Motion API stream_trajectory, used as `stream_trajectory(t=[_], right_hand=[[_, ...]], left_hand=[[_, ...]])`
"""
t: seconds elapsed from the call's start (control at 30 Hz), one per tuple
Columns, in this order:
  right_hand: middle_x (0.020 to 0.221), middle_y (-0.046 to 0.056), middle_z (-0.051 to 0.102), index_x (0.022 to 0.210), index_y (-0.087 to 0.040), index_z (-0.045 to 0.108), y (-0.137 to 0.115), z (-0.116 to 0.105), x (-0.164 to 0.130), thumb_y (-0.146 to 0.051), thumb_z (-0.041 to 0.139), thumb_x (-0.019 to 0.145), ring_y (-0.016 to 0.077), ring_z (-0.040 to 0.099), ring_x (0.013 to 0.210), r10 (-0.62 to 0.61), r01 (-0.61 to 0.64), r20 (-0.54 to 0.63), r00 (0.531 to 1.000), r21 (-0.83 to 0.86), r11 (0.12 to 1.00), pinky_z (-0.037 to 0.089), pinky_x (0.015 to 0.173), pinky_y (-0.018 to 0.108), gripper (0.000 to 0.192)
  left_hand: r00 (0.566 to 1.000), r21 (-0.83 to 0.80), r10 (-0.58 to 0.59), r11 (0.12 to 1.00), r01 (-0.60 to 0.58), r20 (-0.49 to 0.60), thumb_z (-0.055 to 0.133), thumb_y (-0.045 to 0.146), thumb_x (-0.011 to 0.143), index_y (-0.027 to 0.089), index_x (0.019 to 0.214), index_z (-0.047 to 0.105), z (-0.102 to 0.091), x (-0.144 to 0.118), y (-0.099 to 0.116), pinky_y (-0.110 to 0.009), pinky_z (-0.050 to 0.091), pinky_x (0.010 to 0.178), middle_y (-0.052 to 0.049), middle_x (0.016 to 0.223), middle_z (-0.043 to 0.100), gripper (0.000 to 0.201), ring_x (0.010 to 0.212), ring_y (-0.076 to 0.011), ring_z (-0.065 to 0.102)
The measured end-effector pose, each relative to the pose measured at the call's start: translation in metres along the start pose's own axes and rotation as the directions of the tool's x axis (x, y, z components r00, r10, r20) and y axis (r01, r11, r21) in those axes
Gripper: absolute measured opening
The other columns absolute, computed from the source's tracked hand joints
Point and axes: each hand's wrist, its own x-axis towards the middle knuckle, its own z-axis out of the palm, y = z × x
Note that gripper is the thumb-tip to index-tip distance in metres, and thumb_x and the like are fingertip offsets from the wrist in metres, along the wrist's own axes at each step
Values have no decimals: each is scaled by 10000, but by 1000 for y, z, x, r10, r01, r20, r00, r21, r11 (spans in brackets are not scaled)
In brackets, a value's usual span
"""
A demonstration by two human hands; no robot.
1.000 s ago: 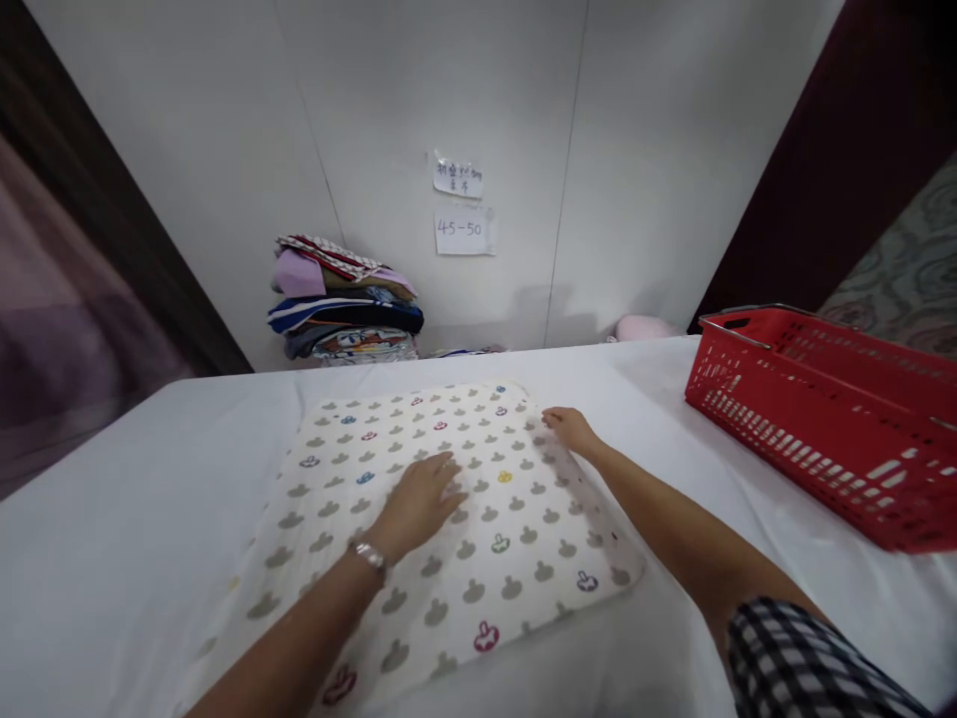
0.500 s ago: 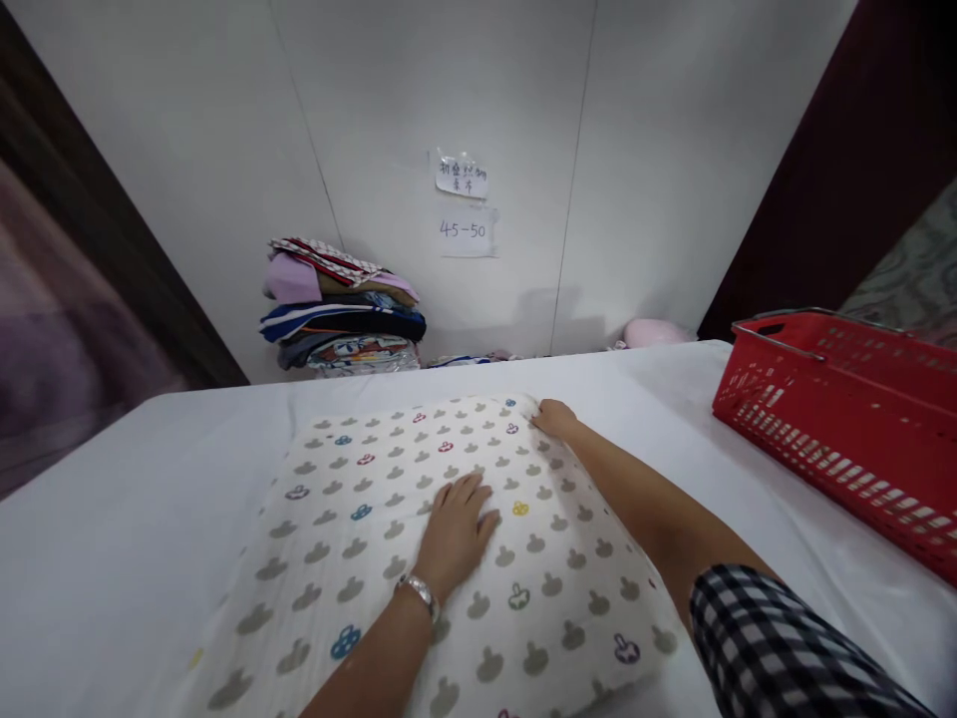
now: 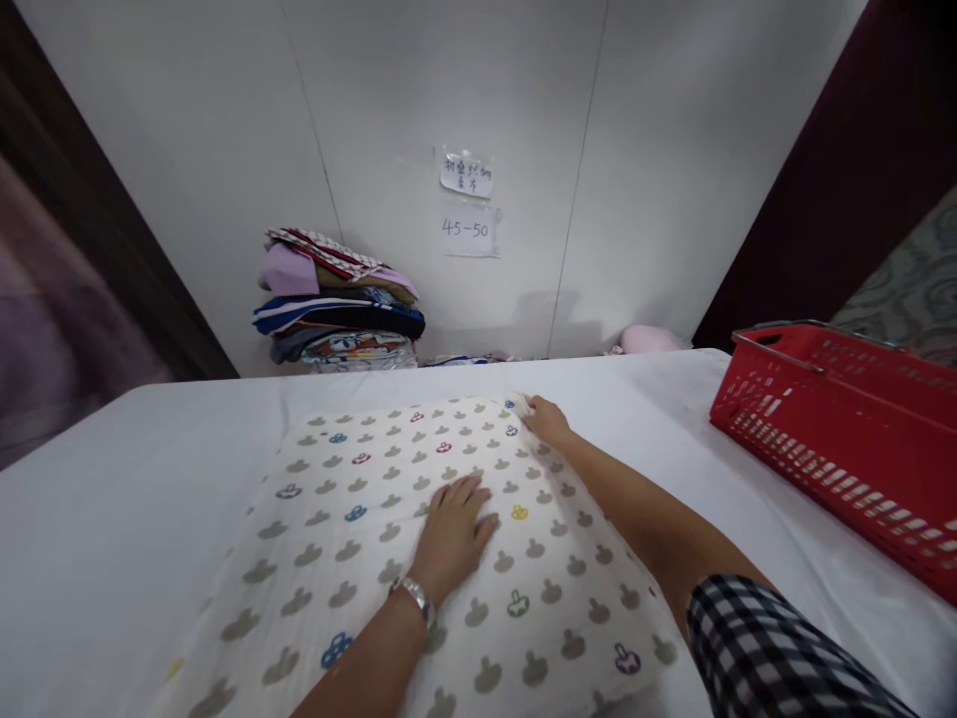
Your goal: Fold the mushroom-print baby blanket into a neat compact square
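Folded patterned cloth (image 3: 359,538) lies flat in the middle of the white-covered desk (image 3: 112,519), near its front edge. Left hand (image 3: 453,534) rests palm down on the cloth's centre, fingers spread and flat, its grip closed on nothing; a metal watch (image 3: 414,595) sits on that wrist. Right hand (image 3: 548,421) is at the cloth's far right corner, fingertips on the edge; whether it pinches the fabric I cannot tell. Red plastic basket (image 3: 844,449) stands well apart on the right. A stack of folded fabrics (image 3: 336,304) sits against the wall, below two paper notes (image 3: 465,204).
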Motion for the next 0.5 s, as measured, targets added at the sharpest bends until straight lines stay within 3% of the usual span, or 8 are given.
stream_trajectory(t=[0.27, 0.5], right_hand=[[1110, 82, 620, 1077, -189, 540, 11, 1, 5, -242, 408, 907, 202, 562, 992, 8, -9, -51, 999, -31, 999, 379, 756, 266, 221], [1089, 48, 623, 1135, -216, 489, 19, 5, 7, -337, 492, 882, 189, 572, 957, 18, -19, -54, 998, -24, 1000, 380, 736, 251, 280]], left_hand=[[1000, 9, 8, 1000, -8, -1, 470, 341, 868, 219, 1131, 581, 2, -1, -2, -467, 325, 1028, -77, 1296, 538, 311, 1216, -239, 446], [1000, -2, 15, 1000, -15, -4, 465, 339, 868, 226, 1132, 576, 3, -1, -3, -460, 324, 1024, -68, 1297, 534, 309, 1217, -232, 440]])
